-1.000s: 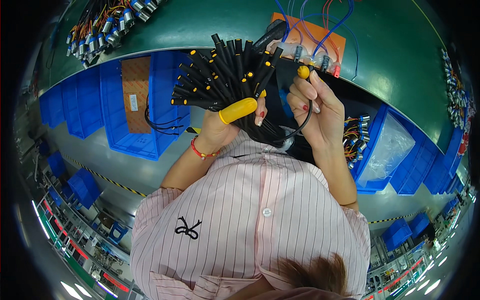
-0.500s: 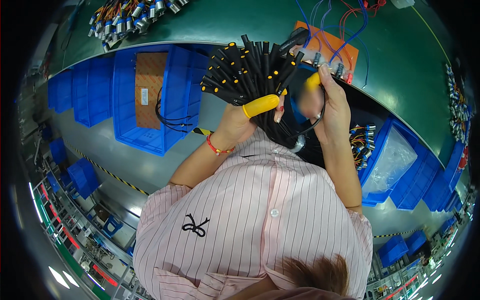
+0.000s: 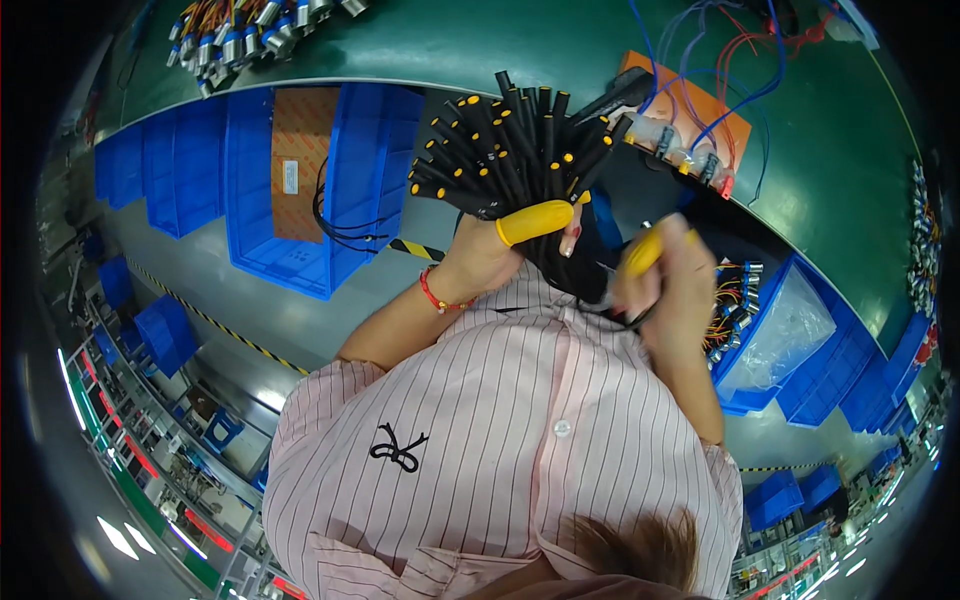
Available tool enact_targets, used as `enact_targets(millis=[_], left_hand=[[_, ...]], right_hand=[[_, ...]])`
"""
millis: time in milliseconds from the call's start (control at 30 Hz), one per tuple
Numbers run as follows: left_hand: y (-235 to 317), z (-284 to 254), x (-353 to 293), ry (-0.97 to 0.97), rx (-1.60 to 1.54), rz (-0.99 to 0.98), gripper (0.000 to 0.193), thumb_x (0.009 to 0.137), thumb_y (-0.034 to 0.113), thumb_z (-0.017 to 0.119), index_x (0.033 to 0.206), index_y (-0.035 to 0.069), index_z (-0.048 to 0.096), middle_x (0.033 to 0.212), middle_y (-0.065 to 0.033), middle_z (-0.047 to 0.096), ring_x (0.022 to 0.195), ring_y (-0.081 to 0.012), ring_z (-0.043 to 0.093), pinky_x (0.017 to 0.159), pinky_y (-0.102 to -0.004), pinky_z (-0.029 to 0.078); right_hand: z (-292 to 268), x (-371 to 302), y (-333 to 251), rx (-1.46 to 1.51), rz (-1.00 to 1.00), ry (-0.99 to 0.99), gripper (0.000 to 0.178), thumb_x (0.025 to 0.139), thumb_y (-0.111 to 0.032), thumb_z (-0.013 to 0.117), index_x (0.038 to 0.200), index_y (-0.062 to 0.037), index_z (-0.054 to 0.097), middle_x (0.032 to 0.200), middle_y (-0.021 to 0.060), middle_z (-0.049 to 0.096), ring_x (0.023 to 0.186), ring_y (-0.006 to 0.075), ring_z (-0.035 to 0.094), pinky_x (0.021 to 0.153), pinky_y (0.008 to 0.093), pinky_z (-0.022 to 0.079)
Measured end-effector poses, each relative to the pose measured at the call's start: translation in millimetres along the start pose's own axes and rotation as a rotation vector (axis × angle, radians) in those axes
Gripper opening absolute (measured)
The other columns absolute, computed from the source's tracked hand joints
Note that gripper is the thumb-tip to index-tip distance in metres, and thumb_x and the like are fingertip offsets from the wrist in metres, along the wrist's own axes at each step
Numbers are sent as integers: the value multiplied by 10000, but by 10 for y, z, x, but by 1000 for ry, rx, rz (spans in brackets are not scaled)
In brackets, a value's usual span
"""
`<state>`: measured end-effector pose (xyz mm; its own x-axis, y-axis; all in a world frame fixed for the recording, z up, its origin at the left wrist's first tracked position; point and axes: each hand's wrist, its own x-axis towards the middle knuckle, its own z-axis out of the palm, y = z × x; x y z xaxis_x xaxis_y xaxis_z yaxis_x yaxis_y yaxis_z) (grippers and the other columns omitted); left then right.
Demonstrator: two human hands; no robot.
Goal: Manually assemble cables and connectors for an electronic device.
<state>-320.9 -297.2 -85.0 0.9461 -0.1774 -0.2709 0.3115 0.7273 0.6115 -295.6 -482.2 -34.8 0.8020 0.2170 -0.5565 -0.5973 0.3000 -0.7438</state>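
My left hand (image 3: 485, 258) is wrapped round a thick bundle of black cables (image 3: 515, 150), whose upper ends fan out and show yellow tips. A yellow finger cot (image 3: 535, 222) covers its thumb, which lies across the bundle. Right of the bundle's lower part, my right hand (image 3: 680, 285) is closed and smeared by motion, also with a yellow finger cot (image 3: 645, 252). One thin black cable (image 3: 632, 322) curves from the bundle into this hand; its end is hard to make out. The bundle's lower part hangs against my striped shirt.
Beyond the bundle is a green worktop (image 3: 440, 50), bearing an orange board (image 3: 715, 125) with clips and blue and red wires. Silver-ended parts (image 3: 240, 40) are heaped at the far left. Blue bins (image 3: 285, 265) stand left and right; one at right holds a clear plastic bag (image 3: 785, 325).
My right hand has come down toward my body, drawing the thin cable with it. My left hand keeps hold of the bundle. The whole view has shifted slightly.
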Motion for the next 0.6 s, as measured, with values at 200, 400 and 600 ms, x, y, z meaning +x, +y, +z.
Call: enact_targets(millis=[200, 400, 600], left_hand=[[31, 81, 3, -126, 147, -2, 284, 947, 166, 559, 1161, -19, 534, 830, -113, 610, 704, -182, 576, 692, -335, 466], [-1, 191, -34, -62, 226, 33, 176, 940, 110, 601, 1056, -20, 618, 881, -91, 662, 748, -145, 631, 692, -288, 525], [-36, 286, -68, 129, 76, 43, 219, 903, 101, 644, 1081, -23, 623, 967, -106, 668, 822, -173, 654, 726, -286, 533]], right_hand=[[162, 146, -210, 141, -76, -107, 189, 996, -191, 512, 986, -2, 531, 604, 2, 444, 407, 89, 419, 404, 244, 392], [91, 175, -224, 177, -56, -181, 226, 982, -220, 540, 935, -2, 574, 617, 33, 533, 402, 78, 412, 407, 239, 374], [-120, 253, -169, 334, -40, -228, 318, 1009, -270, 471, 1038, 30, 572, 824, 90, 615, 450, 56, 428, 442, 222, 416]])
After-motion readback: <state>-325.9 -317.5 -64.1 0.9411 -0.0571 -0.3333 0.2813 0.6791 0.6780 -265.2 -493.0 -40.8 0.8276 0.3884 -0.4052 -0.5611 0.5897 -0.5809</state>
